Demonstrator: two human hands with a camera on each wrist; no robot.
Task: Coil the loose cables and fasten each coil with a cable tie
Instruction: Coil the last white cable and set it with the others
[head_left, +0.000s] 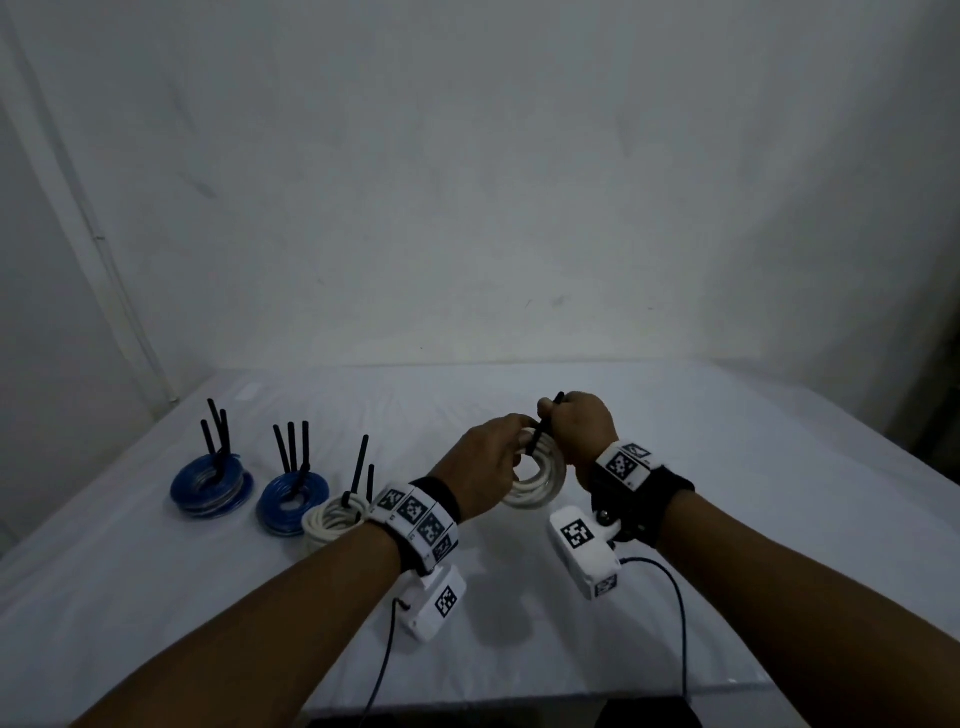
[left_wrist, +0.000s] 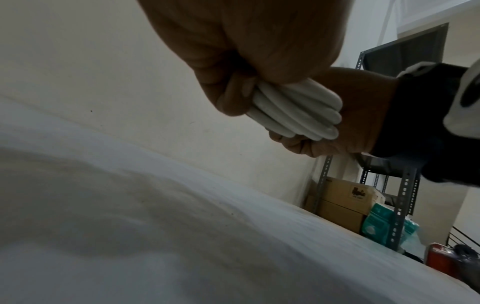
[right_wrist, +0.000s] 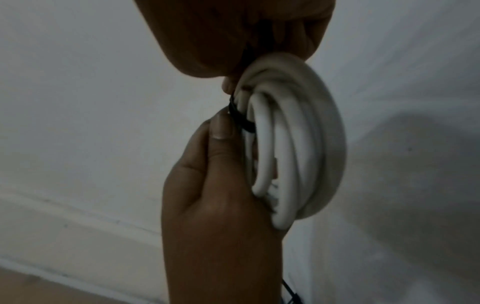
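Observation:
Above the middle of the table I hold a white cable coil (head_left: 535, 480) between both hands. My left hand (head_left: 511, 447) grips its left side, fingers curled round the strands (left_wrist: 296, 111). A black cable tie (head_left: 544, 428) is looped round the top of the coil (right_wrist: 298, 144). My right hand (head_left: 553, 415) pinches the tie's tail, which sticks up past its fingers. In the right wrist view the left thumb (right_wrist: 221, 127) presses by the tie's loop (right_wrist: 241, 120). The tie's head is hidden.
Three tied coils lie in a row at the left of the white table (head_left: 727, 493): two blue ones (head_left: 210, 486) (head_left: 293, 499) and a white one (head_left: 332, 519), each with black tie tails upright. A metal shelf with boxes (left_wrist: 345, 203) stands beyond the table's right side.

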